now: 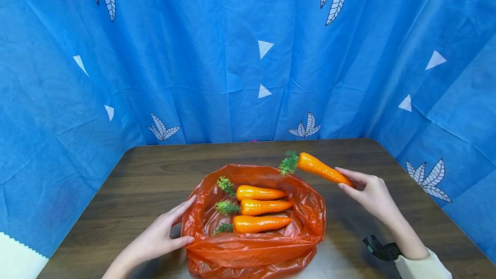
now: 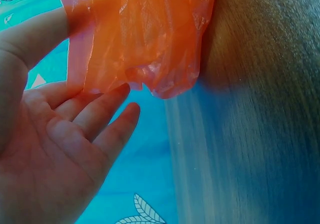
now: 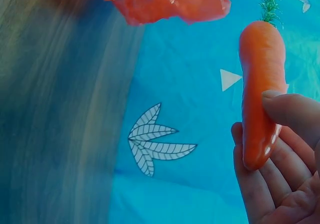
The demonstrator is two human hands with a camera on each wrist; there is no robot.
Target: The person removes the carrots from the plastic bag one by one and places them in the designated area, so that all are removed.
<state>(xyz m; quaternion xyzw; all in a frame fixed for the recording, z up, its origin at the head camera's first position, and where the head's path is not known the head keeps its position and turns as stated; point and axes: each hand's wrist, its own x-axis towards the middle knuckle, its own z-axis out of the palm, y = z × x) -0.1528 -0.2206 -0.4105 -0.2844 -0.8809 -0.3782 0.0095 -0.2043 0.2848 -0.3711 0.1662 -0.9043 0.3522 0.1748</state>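
Note:
My right hand (image 1: 368, 190) pinches an orange carrot (image 1: 319, 168) by its narrow end, between thumb and fingers. The held carrot is tilted, its green leafy top (image 1: 289, 163) over the far right rim of a red plastic bag (image 1: 248, 251). Inside the wide-mouthed bag, several carrots (image 1: 261, 224) lie side by side with their leaves to the left. At the bag's left side my left hand (image 1: 162, 229) holds the rim, thumb toward the front and fingers toward the back. Translucent plastic covers the left thumb's tip in the left wrist view.
The bag rests on a dark wood-grain table (image 1: 147, 175). A blue curtain (image 1: 201, 55) with white leaf and triangle prints hangs behind it and along both sides. A black band (image 1: 381, 249) sits at the right wrist.

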